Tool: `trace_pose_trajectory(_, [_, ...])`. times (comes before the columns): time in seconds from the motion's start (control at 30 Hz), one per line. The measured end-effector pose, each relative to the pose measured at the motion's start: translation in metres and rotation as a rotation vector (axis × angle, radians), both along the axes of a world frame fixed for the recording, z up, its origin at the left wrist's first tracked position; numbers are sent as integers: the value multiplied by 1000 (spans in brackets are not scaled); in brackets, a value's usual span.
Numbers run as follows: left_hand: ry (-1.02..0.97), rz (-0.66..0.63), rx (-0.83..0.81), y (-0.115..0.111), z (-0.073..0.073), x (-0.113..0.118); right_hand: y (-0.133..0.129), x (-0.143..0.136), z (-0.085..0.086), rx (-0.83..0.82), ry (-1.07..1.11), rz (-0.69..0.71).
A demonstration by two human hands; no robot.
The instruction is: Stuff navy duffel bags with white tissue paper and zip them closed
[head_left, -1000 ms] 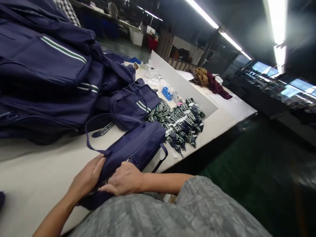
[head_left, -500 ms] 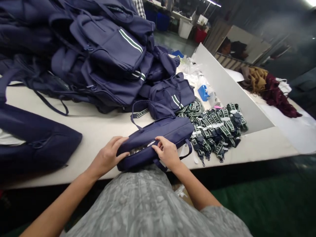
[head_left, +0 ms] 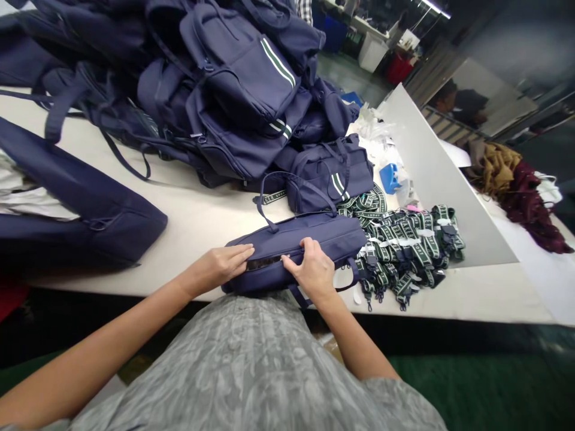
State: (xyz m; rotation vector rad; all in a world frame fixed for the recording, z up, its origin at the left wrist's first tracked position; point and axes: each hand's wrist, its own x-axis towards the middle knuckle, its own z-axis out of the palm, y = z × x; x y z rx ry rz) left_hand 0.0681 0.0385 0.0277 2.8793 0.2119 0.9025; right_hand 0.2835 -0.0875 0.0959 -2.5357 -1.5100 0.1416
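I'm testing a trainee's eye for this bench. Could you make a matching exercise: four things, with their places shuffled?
1. Left hand
2. Right hand
3. Lettered straps
4. Maroon cloth

A. Beside mustard cloth
B. On the handled bag, towards its left end
C. Heaped to that bag's right
D. On that bag, further right

Pairs: 1-B; 2-D; 3-C; 4-A

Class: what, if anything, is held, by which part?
The left hand touches the navy bag at one end of its opening, the right hand at the other; actual gripping cannot be told.
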Motion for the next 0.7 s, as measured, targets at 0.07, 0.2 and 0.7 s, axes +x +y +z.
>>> trace_pose_trajectory(0.07, [12,5,27,0,6,0,8,0,1,-47,-30,-7])
trace_pose_trajectory(0.2, [-84,26,-124,-15,21,-4,18,8,0,-61,17,32])
trace_pose_trajectory(0.7, [587,-17,-1106,30,51,32,21,48,-15,247,426,125])
